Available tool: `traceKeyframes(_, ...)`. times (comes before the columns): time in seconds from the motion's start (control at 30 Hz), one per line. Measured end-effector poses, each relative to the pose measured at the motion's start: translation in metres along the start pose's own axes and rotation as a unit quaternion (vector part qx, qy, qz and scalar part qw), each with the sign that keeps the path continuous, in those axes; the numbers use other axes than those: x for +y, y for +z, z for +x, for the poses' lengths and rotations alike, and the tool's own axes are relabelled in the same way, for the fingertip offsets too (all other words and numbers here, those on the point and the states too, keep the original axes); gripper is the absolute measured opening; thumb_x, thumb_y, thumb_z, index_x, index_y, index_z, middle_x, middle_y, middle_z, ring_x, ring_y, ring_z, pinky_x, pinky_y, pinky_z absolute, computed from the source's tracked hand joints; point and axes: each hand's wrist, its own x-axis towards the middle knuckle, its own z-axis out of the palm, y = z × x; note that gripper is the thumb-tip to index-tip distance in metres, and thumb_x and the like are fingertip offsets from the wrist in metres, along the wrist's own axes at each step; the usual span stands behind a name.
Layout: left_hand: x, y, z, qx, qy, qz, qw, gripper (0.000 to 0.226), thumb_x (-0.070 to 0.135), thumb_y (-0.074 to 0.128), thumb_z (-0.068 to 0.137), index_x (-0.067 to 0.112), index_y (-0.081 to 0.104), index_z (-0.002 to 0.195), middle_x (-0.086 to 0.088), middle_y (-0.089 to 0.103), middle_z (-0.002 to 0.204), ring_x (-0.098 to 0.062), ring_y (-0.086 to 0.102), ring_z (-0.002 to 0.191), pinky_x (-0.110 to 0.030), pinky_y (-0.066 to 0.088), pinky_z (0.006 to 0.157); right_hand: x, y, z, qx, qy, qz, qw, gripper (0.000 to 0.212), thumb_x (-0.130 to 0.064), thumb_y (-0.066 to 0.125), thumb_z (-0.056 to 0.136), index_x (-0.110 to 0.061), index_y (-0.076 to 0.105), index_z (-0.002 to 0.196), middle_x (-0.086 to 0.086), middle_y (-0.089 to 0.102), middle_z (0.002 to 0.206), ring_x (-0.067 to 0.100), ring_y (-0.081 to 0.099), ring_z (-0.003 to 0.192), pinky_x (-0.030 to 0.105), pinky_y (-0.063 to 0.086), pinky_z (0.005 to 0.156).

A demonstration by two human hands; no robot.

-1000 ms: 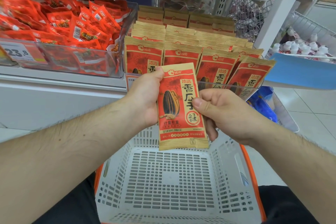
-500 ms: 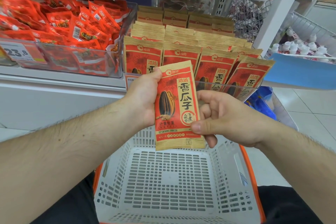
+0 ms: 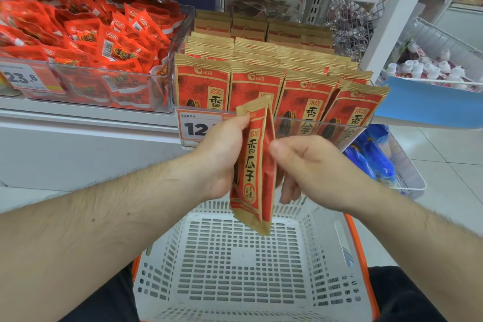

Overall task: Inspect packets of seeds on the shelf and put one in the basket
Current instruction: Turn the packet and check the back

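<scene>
Seed packet [image 3: 254,165] is out of the display and up between both hands, turned nearly edge-on to the head camera, so I read this as mid-inspection, probably flipping it to check the back. Left hand [image 3: 222,157] has it at about 9 o'clock of the packet, thumb pinching near the top corner and the palm wrapped along the left edge. Right hand [image 3: 305,165] sits at 3 o'clock: thumb tip touching the right edge, the other fingers curled and going behind, so I can't tell how firm that hold is.

Progress so far: picking one off the shelf is done, the look-over is underway. Not done: the drop. The basket [image 3: 324,230] is right below at 6 o'clock, white mesh with orange trim, and I see nothing lying in it. The packet's bottom corner hangs just above the basket's far rim, not touching as far as I can see.

The other packets [image 3: 305,97] stand in rows in the clear bin at 12 o'clock, behind a price tag [image 3: 196,125].
</scene>
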Motion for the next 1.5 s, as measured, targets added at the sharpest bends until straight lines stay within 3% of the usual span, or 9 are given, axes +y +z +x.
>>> traceKeyframes(0.2, 0.004, 0.012, -0.005, -0.098, -0.004, 0.014, 0.995, 0.052, 0.049, 0.037, 0.103, 0.01, 0.071, 0.102, -0.015, 0.068, 0.087, -0.025, 0.065, 0.076, -0.037, 0.052, 0.085, 0.0, -0.006, 0.006, 0.087, 0.001, 0.15, 0.985, 0.028, -0.01, 0.049, 0.101, 0.008, 0.057, 0.081, 0.004, 0.064, 0.056, 0.016, 0.06, 0.047, 0.031, 0.049, 0.05)
traceKeyframes(0.3, 0.005, 0.021, -0.006, -0.102, 0.04, -0.008, 0.994, 0.042, 0.026, 0.036, 0.106, -0.003, 0.057, 0.128, -0.028, 0.067, 0.106, -0.006, 0.056, 0.05, -0.014, 0.045, 0.06, 0.0, -0.005, 0.008, 0.066, 0.013, 0.22, 0.973, 0.027, -0.005, 0.05, 0.098, -0.002, 0.055, 0.071, 0.005, 0.06, 0.055, 0.016, 0.056, 0.047, 0.031, 0.048, 0.051)
traceKeyframes(0.37, 0.003, 0.027, -0.006, -0.104, 0.027, -0.079, 0.991, 0.05, 0.024, 0.037, 0.102, -0.006, 0.045, 0.141, -0.028, 0.07, 0.106, -0.005, 0.058, 0.047, -0.015, 0.047, 0.052, 0.001, -0.005, 0.008, 0.045, 0.016, 0.251, 0.967, 0.021, -0.013, 0.054, 0.091, -0.005, 0.054, 0.071, 0.007, 0.061, 0.057, 0.018, 0.056, 0.049, 0.031, 0.048, 0.052)
traceKeyframes(0.5, -0.003, 0.018, -0.006, -0.102, 0.002, -0.056, 0.993, 0.056, 0.039, 0.037, 0.101, -0.005, 0.059, 0.128, -0.007, 0.056, 0.066, -0.009, 0.052, 0.053, -0.018, 0.046, 0.053, 0.002, -0.002, 0.008, 0.025, 0.024, 0.288, 0.957, 0.023, -0.006, 0.048, 0.098, -0.002, 0.056, 0.076, 0.013, 0.064, 0.063, 0.021, 0.056, 0.05, 0.032, 0.046, 0.053)
traceKeyframes(0.63, -0.01, 0.012, -0.012, -0.179, -0.025, -0.007, 0.983, 0.07, 0.062, 0.022, 0.096, 0.015, 0.067, 0.07, -0.004, 0.054, 0.059, -0.015, 0.047, 0.061, -0.033, 0.041, 0.064, 0.002, 0.0, 0.007, 0.026, 0.037, 0.309, 0.95, 0.031, -0.004, 0.044, 0.099, -0.006, 0.056, 0.07, 0.016, 0.062, 0.062, 0.021, 0.055, 0.047, 0.032, 0.045, 0.052)
traceKeyframes(0.8, -0.01, 0.009, -0.008, -0.165, -0.021, 0.004, 0.986, 0.071, 0.064, 0.02, 0.094, 0.009, 0.056, 0.068, -0.008, 0.053, 0.057, -0.017, 0.051, 0.057, -0.031, 0.043, 0.062, 0.0, 0.0, 0.006, 0.033, 0.031, 0.288, 0.957, 0.028, -0.006, 0.047, 0.1, -0.006, 0.055, 0.073, 0.01, 0.063, 0.059, 0.018, 0.056, 0.047, 0.031, 0.046, 0.052)
traceKeyframes(1.13, -0.006, 0.005, -0.004, -0.164, -0.002, -0.042, 0.986, 0.073, 0.065, 0.025, 0.096, 0.0, 0.059, 0.101, -0.018, 0.06, 0.059, -0.028, 0.06, 0.052, -0.026, 0.05, 0.049, -0.006, -0.004, -0.001, -0.016, 0.006, 0.157, 0.987, 0.03, -0.006, 0.049, 0.1, 0.013, 0.057, 0.078, 0.013, 0.069, 0.066, 0.018, 0.063, 0.055, 0.032, 0.051, 0.058)
traceKeyframes(1.3, -0.007, 0.005, -0.004, -0.131, 0.003, -0.026, 0.991, 0.073, 0.069, 0.026, 0.093, 0.006, 0.055, 0.071, -0.015, 0.055, 0.061, -0.026, 0.055, 0.054, -0.027, 0.046, 0.052, -0.008, -0.008, -0.005, -0.045, 0.005, 0.131, 0.99, 0.031, -0.008, 0.058, 0.096, 0.014, 0.057, 0.076, 0.009, 0.07, 0.066, 0.019, 0.066, 0.056, 0.032, 0.053, 0.057)
traceKeyframes(1.5, -0.006, 0.008, -0.007, -0.112, 0.001, -0.045, 0.993, 0.07, 0.069, 0.029, 0.094, 0.011, 0.057, 0.067, -0.009, 0.055, 0.059, -0.022, 0.055, 0.055, -0.031, 0.046, 0.058, -0.01, -0.01, -0.009, -0.036, 0.011, 0.111, 0.993, 0.027, -0.006, 0.061, 0.094, 0.008, 0.06, 0.071, 0.007, 0.068, 0.062, 0.02, 0.068, 0.057, 0.037, 0.054, 0.06)
